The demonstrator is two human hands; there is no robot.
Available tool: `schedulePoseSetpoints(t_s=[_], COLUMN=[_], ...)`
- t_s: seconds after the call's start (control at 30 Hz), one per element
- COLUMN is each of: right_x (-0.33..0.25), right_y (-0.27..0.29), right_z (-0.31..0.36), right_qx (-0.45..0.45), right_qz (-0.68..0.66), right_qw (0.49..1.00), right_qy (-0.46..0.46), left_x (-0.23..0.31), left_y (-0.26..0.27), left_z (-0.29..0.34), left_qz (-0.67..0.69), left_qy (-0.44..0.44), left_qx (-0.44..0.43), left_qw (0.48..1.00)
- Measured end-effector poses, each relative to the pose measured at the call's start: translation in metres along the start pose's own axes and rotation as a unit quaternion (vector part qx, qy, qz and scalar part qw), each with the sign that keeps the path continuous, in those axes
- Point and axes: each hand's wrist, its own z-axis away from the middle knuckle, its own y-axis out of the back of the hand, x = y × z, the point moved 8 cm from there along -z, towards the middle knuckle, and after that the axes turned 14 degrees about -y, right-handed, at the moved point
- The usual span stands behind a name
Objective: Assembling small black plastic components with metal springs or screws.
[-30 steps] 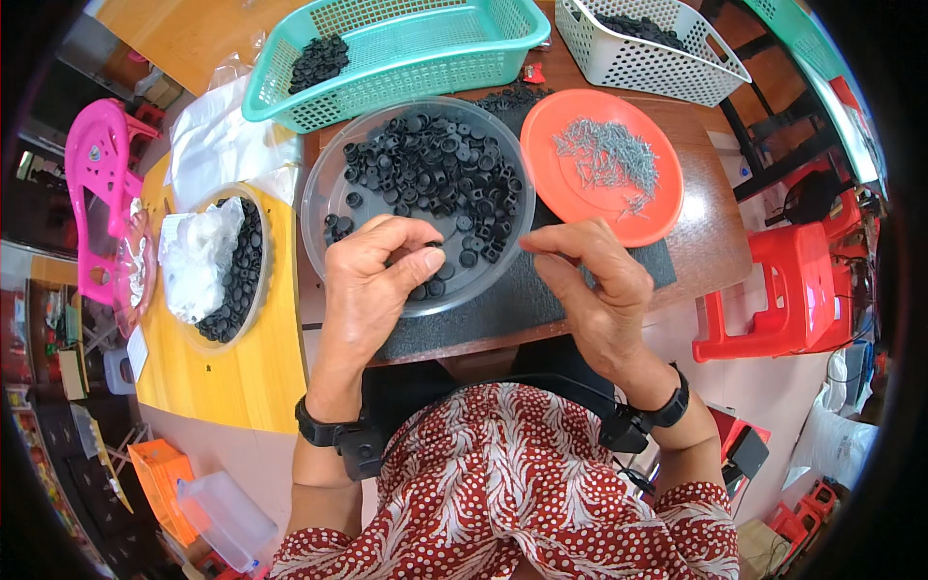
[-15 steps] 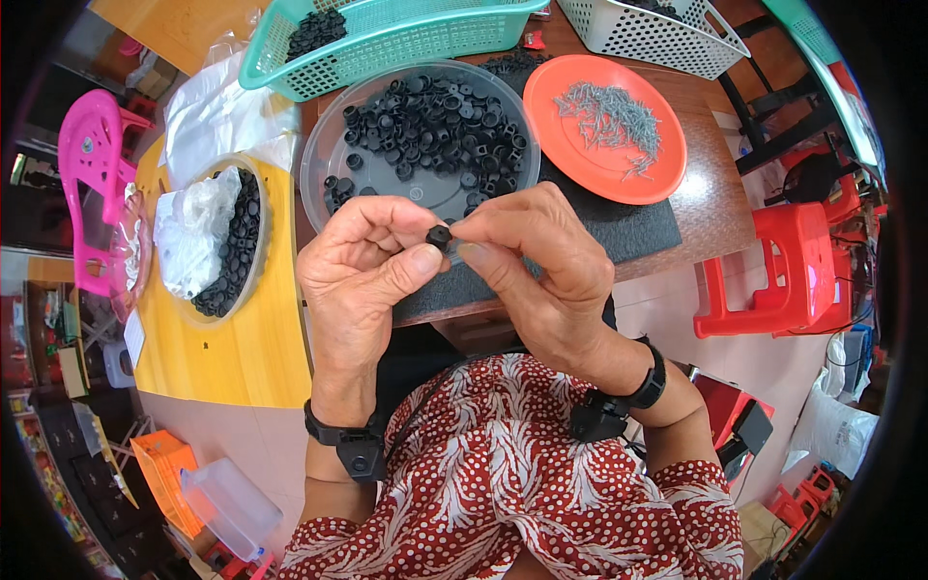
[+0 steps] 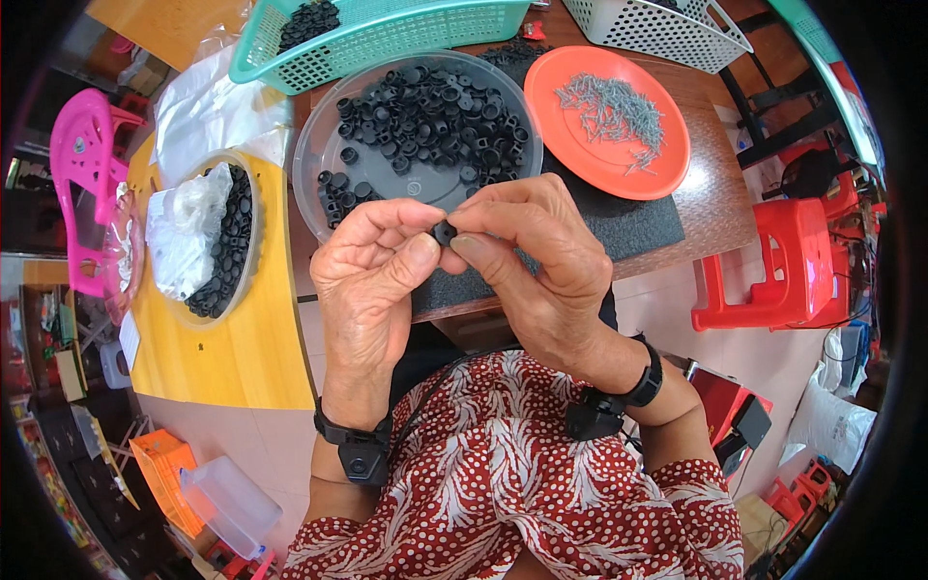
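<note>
A small round black plastic part (image 3: 444, 232) is pinched between both my hands, above the near edge of the table. My left hand (image 3: 372, 266) grips it from the left with thumb and fingertips. From the right, my right hand (image 3: 536, 256) closes its thumb and forefinger on the same part, so its far side is partly hidden. Just beyond my hands stands a clear round tub (image 3: 307, 184) with many similar loose black parts (image 3: 425, 116). To its right, an orange-red plate (image 3: 565, 159) carries a heap of thin grey metal pins or screws (image 3: 614, 106).
A dark foam mat (image 3: 628, 227) lies beneath the tub and plate. Behind are a teal basket (image 3: 387, 43) and a white basket (image 3: 648, 34). On the yellow table (image 3: 242, 358) at left sits another tub (image 3: 256, 227) with black parts and a plastic bag. A red stool (image 3: 759, 271) stands right.
My left hand has shifted slightly right, and both hands now press closer around the black part. The fingers of my right hand cover more of it. The surroundings moved slightly in view.
</note>
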Motion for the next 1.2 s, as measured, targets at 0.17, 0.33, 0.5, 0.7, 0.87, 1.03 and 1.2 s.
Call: schedulePoseSetpoints(t_s=[0.17, 0.33, 0.5, 0.7, 0.87, 1.03, 1.2], right_x=[0.001, 0.013, 0.009, 0.008, 0.030, 0.084, 0.107], right_y=[0.002, 0.003, 0.007, 0.015, 0.060, 0.105, 0.080], right_z=[-0.001, 0.001, 0.001, 0.000, -0.035, -0.077, -0.082], right_qx=[0.001, -0.014, 0.001, -0.017, -0.001, 0.032, -0.049], right_qz=[0.011, -0.078, -0.038, -0.013, 0.239, 0.366, 0.464], right_qw=[1.000, 0.995, 0.999, 1.000, 0.971, 0.930, 0.882], right_qy=[0.010, -0.058, 0.006, 0.011, 0.015, 0.023, 0.073], left_x=[-0.005, -0.013, -0.014, -0.016, -0.011, -0.011, -0.011], left_y=[0.001, -0.002, 0.000, -0.001, 0.009, 0.015, 0.014], left_z=[0.000, 0.003, 0.006, 0.005, 0.000, -0.002, -0.001], left_qz=[0.005, 0.018, -0.023, -0.042, -0.096, -0.102, -0.124], left_qy=[0.007, 0.047, 0.059, 0.063, 0.022, 0.021, 0.018], left_qx=[0.004, 0.045, 0.027, 0.015, 0.015, 0.021, 0.017], left_qw=[1.000, 0.998, 0.998, 0.997, 0.995, 0.994, 0.992])
